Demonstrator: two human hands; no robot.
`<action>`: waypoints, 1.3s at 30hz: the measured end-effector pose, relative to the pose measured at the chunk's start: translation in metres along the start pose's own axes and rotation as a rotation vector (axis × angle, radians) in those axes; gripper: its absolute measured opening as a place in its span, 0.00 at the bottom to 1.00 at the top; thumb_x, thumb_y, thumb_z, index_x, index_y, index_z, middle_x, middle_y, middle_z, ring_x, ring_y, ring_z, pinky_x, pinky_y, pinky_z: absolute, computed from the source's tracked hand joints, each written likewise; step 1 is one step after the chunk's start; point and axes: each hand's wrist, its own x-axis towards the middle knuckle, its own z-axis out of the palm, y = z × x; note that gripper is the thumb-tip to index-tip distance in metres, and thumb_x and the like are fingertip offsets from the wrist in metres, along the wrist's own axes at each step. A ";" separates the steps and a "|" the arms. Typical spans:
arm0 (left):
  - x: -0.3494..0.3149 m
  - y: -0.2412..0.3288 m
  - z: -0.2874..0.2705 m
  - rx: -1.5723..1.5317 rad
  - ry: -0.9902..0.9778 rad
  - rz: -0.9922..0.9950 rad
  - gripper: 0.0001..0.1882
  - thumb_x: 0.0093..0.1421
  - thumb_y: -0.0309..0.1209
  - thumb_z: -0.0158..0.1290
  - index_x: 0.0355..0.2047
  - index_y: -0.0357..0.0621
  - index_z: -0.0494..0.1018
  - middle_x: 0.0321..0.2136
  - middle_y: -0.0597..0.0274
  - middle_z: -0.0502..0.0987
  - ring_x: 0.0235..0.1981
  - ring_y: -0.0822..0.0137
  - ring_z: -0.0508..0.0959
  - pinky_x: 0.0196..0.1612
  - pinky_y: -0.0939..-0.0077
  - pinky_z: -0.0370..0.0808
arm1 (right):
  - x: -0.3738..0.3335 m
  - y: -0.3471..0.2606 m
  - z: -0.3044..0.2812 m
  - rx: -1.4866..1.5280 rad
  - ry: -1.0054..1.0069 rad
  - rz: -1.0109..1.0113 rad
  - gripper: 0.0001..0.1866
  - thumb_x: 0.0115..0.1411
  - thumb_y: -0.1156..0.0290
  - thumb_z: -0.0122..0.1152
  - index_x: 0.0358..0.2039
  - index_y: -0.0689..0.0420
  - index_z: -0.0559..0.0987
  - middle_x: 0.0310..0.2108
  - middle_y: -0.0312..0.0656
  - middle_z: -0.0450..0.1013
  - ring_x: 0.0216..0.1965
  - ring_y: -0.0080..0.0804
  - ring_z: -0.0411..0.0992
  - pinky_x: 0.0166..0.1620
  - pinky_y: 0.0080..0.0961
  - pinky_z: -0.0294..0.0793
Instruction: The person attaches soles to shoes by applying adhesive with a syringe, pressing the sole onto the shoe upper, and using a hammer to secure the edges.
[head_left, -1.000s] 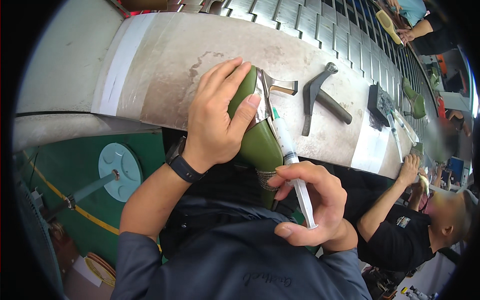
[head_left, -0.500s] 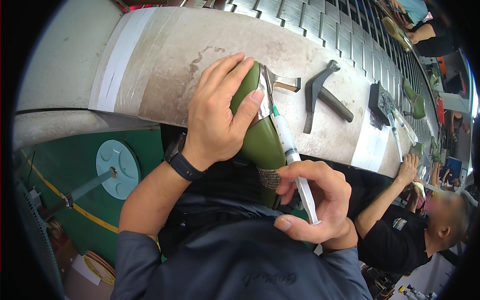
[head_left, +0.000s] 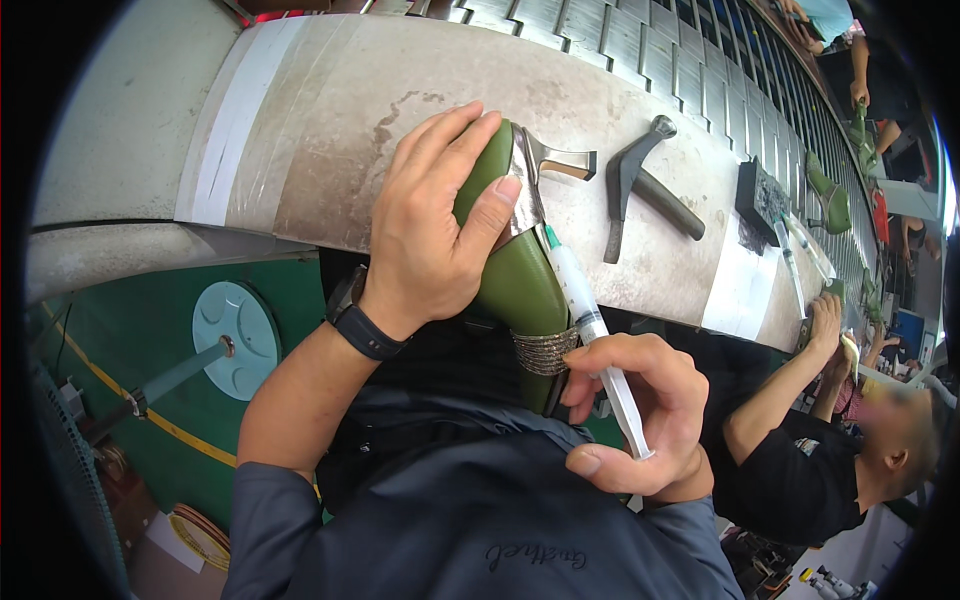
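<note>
Syringe (head_left: 572, 285) and the right hand (head_left: 678, 405) gripping it have shifted slightly rightward and back; left hand (head_left: 428, 225) clasps green shoe (head_left: 520, 290) across the edge of the bench (head_left: 340, 110), apparently to steady it

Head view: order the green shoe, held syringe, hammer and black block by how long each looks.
1. green shoe
2. syringe
3. hammer
4. black block
The first two are partly covered; true size may differ.
</note>
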 end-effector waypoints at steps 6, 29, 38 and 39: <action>0.004 0.000 0.001 -0.003 -0.012 0.008 0.25 0.68 0.34 0.53 0.60 0.30 0.73 0.61 0.39 0.73 0.63 0.45 0.73 0.67 0.58 0.65 | -0.009 -0.008 -0.011 0.080 -0.014 0.017 0.34 0.46 0.65 0.82 0.49 0.73 0.79 0.38 0.51 0.80 0.32 0.30 0.80 0.36 0.23 0.81; 0.007 0.013 0.008 -0.039 -0.080 -0.048 0.25 0.70 0.31 0.48 0.63 0.30 0.71 0.63 0.41 0.72 0.65 0.45 0.70 0.70 0.58 0.62 | -0.006 0.064 -0.171 0.214 1.006 0.078 0.32 0.71 0.44 0.50 0.59 0.61 0.73 0.40 0.52 0.80 0.33 0.32 0.81 0.34 0.24 0.76; 0.007 0.007 0.010 -0.039 -0.051 -0.037 0.24 0.67 0.32 0.53 0.61 0.30 0.73 0.61 0.39 0.73 0.63 0.44 0.72 0.67 0.58 0.65 | -0.016 0.049 -0.020 0.057 0.414 0.041 0.33 0.58 0.76 0.72 0.63 0.68 0.72 0.60 0.52 0.73 0.61 0.37 0.74 0.58 0.33 0.77; 0.008 0.008 0.010 -0.019 -0.089 -0.044 0.24 0.70 0.30 0.48 0.63 0.31 0.71 0.64 0.42 0.72 0.66 0.51 0.70 0.70 0.62 0.61 | -0.006 0.051 -0.011 -0.037 0.337 -0.009 0.37 0.56 0.73 0.74 0.64 0.70 0.70 0.61 0.56 0.72 0.61 0.42 0.74 0.60 0.34 0.76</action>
